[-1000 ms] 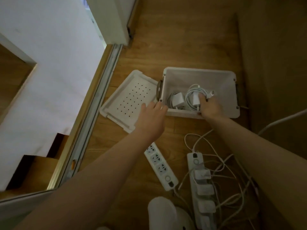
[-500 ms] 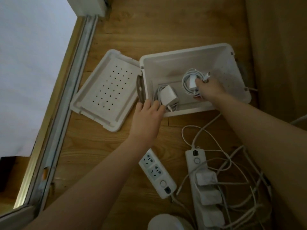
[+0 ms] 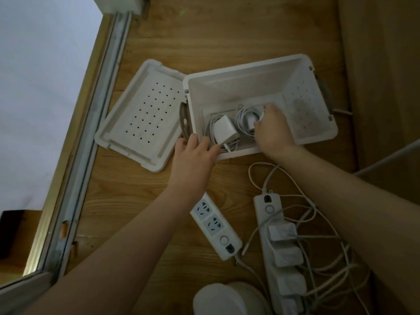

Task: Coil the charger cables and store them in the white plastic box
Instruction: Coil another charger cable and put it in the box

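No words, numbers or signs can be read here. The box (image 3: 250,85) that the left hand (image 3: 193,160) holds shows no writing, nor does the coiled cable (image 3: 243,114) in the right hand (image 3: 272,130). The power strip (image 3: 216,228) just below the left hand is too blurry to read.

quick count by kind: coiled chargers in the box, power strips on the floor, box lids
Coiled chargers in the white plastic box: 2
Power strips: 2
Box lid: 1
Total: 5
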A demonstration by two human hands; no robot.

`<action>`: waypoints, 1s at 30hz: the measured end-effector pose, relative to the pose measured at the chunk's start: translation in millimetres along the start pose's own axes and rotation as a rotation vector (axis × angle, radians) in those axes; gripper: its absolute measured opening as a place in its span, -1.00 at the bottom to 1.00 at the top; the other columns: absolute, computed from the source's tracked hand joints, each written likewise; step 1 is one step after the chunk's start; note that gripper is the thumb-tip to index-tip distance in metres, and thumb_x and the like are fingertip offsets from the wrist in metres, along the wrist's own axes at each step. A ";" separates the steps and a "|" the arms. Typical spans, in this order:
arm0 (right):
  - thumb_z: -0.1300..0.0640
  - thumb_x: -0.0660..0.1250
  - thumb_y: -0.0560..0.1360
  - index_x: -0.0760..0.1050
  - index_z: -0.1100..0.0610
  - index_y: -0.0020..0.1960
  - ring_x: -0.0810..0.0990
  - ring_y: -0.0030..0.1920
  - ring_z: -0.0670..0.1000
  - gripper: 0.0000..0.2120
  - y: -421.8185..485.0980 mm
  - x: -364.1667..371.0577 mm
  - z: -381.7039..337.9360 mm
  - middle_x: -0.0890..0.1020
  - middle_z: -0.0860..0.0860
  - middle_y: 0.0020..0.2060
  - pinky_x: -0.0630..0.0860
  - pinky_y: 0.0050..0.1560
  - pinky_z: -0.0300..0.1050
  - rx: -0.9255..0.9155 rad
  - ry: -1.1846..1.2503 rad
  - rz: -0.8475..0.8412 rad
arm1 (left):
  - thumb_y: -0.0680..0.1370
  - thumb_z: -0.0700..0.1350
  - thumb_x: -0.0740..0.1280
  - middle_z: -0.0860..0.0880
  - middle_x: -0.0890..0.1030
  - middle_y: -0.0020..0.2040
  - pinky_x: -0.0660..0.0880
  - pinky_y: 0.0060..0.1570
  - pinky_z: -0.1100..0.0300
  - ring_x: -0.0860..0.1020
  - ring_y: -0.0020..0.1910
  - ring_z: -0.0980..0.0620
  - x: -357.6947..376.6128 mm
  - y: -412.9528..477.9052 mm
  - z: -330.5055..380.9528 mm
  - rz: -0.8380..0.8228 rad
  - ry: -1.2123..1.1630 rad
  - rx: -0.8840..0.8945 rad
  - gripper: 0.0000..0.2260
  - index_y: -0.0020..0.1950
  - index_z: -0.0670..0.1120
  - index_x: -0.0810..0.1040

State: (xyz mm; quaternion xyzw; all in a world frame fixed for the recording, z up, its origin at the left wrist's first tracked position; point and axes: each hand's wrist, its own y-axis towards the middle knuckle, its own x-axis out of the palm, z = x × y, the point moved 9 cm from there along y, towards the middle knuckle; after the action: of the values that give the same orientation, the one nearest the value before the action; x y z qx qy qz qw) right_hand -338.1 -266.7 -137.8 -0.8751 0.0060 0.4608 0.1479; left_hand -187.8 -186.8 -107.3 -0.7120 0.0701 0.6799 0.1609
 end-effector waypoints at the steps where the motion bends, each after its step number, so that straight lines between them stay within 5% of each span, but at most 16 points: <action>1: 0.31 0.19 0.55 0.31 0.21 0.33 0.42 0.22 0.08 -0.65 -12.8 -7.8 -12.6 0.43 0.13 0.24 0.40 0.17 -0.11 -0.104 -0.008 0.057 | 0.45 -0.20 0.39 -0.05 0.48 0.10 0.32 0.15 0.01 0.42 0.10 -0.08 0.6 -4.6 2.2 0.017 0.013 0.017 -0.65 0.20 -0.03 0.44; 4: 0.28 0.18 0.56 0.41 0.17 0.18 0.51 -0.07 -0.01 -0.79 -65.4 -11.7 -46.9 0.48 0.05 0.05 0.51 -0.10 -0.13 -0.467 -0.010 0.049 | 0.28 -0.27 0.44 -0.06 0.50 0.00 0.42 0.02 0.03 0.49 -0.02 -0.06 -1.9 -22.6 14.9 0.094 -0.089 0.100 -0.60 0.08 -0.08 0.48; 6: 0.26 0.19 0.56 0.43 0.14 0.09 0.50 -0.22 -0.01 -0.86 -95.0 1.9 -47.5 0.51 0.03 -0.04 0.45 -0.30 -0.15 -0.583 -0.125 -0.059 | 0.40 -0.21 0.34 -0.03 0.43 0.16 0.30 0.19 0.05 0.41 0.16 -0.03 20.1 -43.6 31.0 -0.083 -0.140 0.206 -0.62 0.19 -0.05 0.40; 9: -0.01 0.09 0.61 0.32 0.12 0.22 0.49 0.01 0.04 -0.72 -116.8 34.1 -2.9 0.45 0.07 0.14 0.44 -0.11 -0.12 -0.378 -0.540 -0.348 | 0.48 -0.17 0.30 -0.03 0.37 0.31 0.23 0.29 0.02 0.32 0.30 -0.05 71.3 -83.4 47.0 -0.362 -0.118 0.318 -0.58 0.32 -0.02 0.34; 12: -0.33 0.06 0.51 0.04 0.22 0.48 0.39 0.29 0.16 -0.22 -139.7 42.7 52.9 0.28 0.19 0.38 0.41 0.17 0.00 -0.023 -0.809 -0.675 | 0.17 -0.10 0.55 -0.04 0.59 0.04 0.52 -0.06 0.00 0.53 0.02 -0.10 90.7 -99.5 56.2 -0.400 -0.032 0.364 -0.52 0.07 0.00 0.57; 16: -0.24 0.20 0.50 -0.03 0.20 0.50 0.41 0.28 0.16 -0.20 -169.8 52.5 70.2 0.33 0.18 0.36 0.44 0.12 -0.05 0.090 -0.758 -0.896 | 0.15 -0.07 0.57 -0.01 0.61 -0.07 0.52 -0.12 0.01 0.56 -0.08 -0.08 80.4 -92.3 61.7 -0.313 0.010 0.363 -0.60 -0.05 0.05 0.60; 21: 0.12 0.17 0.56 0.20 0.21 0.36 0.46 0.21 0.13 -0.59 -176.2 49.0 53.5 0.40 0.18 0.26 0.43 0.04 -0.09 -0.031 -0.726 -0.793 | 0.59 -0.14 0.16 -0.08 0.30 0.37 0.11 0.35 -0.10 0.23 0.36 -0.14 81.0 -92.1 65.0 -0.360 0.063 0.306 -0.64 0.39 -0.01 0.27; 26: 0.14 0.12 0.60 0.11 0.23 0.44 0.47 0.21 0.17 -0.55 -146.9 36.9 33.3 0.41 0.18 0.28 0.42 0.01 -0.04 -0.110 -0.719 -0.564 | 0.53 -0.13 0.24 -0.04 0.30 0.35 0.09 0.35 -0.06 0.23 0.34 -0.10 78.7 -90.4 66.8 -0.359 -0.048 0.163 -0.56 0.40 0.03 0.26; 30: -0.09 0.14 0.58 0.14 0.17 0.44 0.48 0.20 0.21 -0.46 -118.4 28.1 19.0 0.43 0.19 0.27 0.43 0.04 -0.04 -0.152 -0.478 -0.500 | 0.57 -0.06 0.22 0.02 0.39 0.29 0.19 0.30 0.00 0.30 0.30 -0.02 66.2 -75.9 59.8 -0.269 -0.316 -0.022 -0.58 0.42 0.02 0.26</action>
State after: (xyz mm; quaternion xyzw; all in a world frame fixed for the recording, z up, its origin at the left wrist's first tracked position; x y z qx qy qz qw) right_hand -319.9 -145.0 -140.6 -0.7254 -0.2776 0.6012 0.1879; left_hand -215.8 -88.3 -164.2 -0.6013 -0.0591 0.7561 0.2516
